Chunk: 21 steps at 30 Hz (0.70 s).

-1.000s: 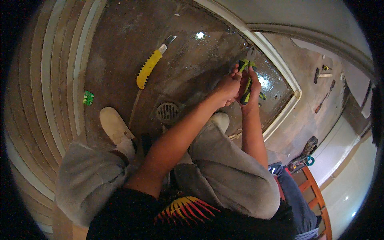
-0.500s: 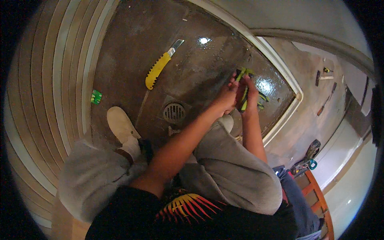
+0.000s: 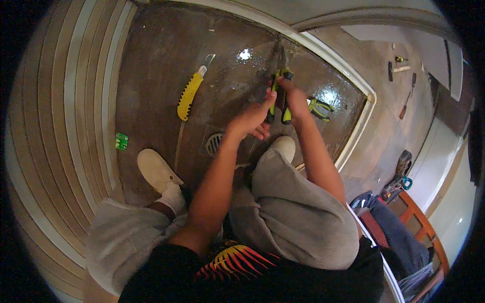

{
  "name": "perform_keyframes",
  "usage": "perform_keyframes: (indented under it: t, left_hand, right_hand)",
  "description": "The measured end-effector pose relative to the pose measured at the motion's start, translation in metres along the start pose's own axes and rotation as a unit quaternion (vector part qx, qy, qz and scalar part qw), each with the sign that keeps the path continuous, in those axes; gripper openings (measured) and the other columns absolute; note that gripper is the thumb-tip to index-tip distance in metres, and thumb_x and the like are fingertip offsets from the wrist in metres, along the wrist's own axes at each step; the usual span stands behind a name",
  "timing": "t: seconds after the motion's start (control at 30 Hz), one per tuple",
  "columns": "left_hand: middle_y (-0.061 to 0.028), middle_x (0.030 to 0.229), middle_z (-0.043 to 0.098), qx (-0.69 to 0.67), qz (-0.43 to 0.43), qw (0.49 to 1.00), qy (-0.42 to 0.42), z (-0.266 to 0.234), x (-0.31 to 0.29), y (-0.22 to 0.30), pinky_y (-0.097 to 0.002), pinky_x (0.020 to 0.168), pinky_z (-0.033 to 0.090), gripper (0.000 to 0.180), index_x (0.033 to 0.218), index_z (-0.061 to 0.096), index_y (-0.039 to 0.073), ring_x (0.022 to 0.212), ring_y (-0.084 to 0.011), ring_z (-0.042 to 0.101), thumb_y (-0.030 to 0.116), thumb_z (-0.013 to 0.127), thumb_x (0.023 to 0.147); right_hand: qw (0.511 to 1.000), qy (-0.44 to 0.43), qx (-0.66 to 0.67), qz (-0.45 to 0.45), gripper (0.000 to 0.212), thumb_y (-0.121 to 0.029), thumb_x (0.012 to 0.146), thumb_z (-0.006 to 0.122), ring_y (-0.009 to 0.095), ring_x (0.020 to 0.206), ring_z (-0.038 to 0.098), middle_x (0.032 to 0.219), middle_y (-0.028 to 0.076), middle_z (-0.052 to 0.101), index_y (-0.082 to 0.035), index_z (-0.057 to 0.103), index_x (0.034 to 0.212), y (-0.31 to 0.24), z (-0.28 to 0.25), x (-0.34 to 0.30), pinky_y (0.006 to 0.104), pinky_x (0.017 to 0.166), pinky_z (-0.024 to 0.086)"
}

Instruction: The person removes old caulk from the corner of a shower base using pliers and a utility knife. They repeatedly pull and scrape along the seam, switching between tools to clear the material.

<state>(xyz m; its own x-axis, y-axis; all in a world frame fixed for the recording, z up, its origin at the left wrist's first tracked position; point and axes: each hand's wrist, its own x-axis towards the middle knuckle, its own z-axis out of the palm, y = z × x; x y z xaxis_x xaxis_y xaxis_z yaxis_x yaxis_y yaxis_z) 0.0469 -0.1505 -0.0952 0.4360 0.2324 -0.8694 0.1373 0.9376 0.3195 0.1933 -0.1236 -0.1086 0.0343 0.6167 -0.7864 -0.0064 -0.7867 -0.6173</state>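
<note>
Squatting over a wet brown floor (image 3: 161,60), the person has a drain (image 3: 214,144) between white shoes (image 3: 157,169). Both hands are closed on pliers (image 3: 279,93) held above the floor: the left hand (image 3: 250,118) and right hand (image 3: 294,98) each grip a handle. Second pliers (image 3: 319,107) lie just right; a yellow knife (image 3: 191,93) lies left.

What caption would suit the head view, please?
Both hands, left hand and right hand, grip green-handled pliers above a wet floor.
</note>
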Motion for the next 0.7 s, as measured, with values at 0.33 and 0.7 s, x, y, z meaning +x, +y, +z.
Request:
perform_keyframes:
  t: [0.33,0.7]
  left_hand:
    - [-0.0050,0.073,0.058,0.111,0.192,0.968,0.114,-0.007,0.014,0.025,-0.0283,0.055,0.045,0.056,0.083,0.062,0.004,0.063,-0.0152,0.055,0.059,0.056,0.076]
    - [-0.0057,0.071,0.059,0.147,0.198,0.948,0.201,0.004,0.069,0.021,-0.0317,0.050,0.039,0.048,0.080,0.064,0.001,0.060,-0.0158,0.053,0.049,0.059,0.075]
  right_hand:
    - [0.999,-0.019,-0.034,0.001,0.029,-0.025,0.085,0.046,0.021,0.062,0.059,0.074,0.012,0.061,0.001,0.058,0.083,0.021,0.011,-0.017,0.0349,0.059,0.045]
    - [0.978,0.005,-0.177,-0.110,0.029,-0.020,0.086,0.037,0.018,0.063,0.060,0.078,0.012,0.061,0.001,0.057,0.087,0.047,-0.004,0.026,0.0329,0.054,0.048]
